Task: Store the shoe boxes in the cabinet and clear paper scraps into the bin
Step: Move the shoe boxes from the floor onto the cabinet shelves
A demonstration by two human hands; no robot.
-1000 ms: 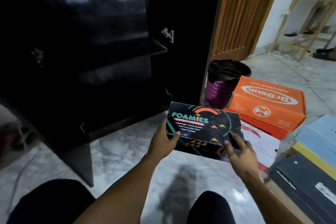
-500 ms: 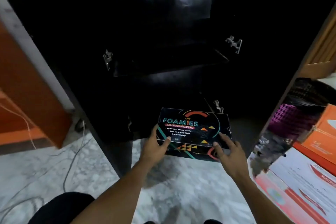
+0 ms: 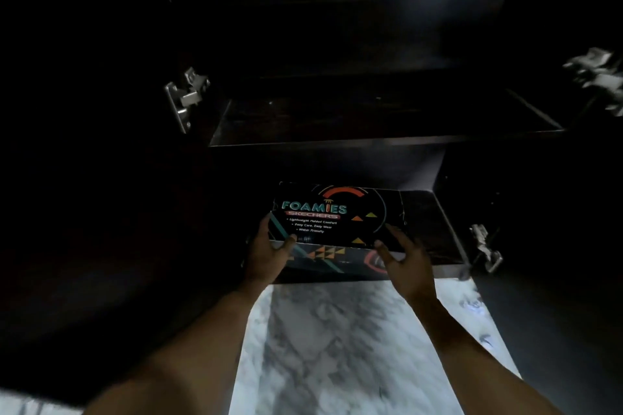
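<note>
A black shoe box (image 3: 332, 217) printed "FOAMIES SKECHERS" lies flat in the bottom compartment of the open black cabinet (image 3: 377, 136), toward its left side. My left hand (image 3: 268, 254) grips the box's near left corner. My right hand (image 3: 406, 258) holds its near right edge with the fingers spread over the lid. The back of the box is lost in the dark interior. No bin or paper scraps are in view.
An empty dark shelf (image 3: 381, 118) sits above the box. Metal hinges show on the left (image 3: 187, 96) and right (image 3: 485, 248) cabinet sides, beside the open doors. Marble floor (image 3: 344, 347) lies under my arms.
I have leaned closer and pushed the box forward off the floor side into the cabinet's bottom compartment. The other boxes and the bin have left the view.
</note>
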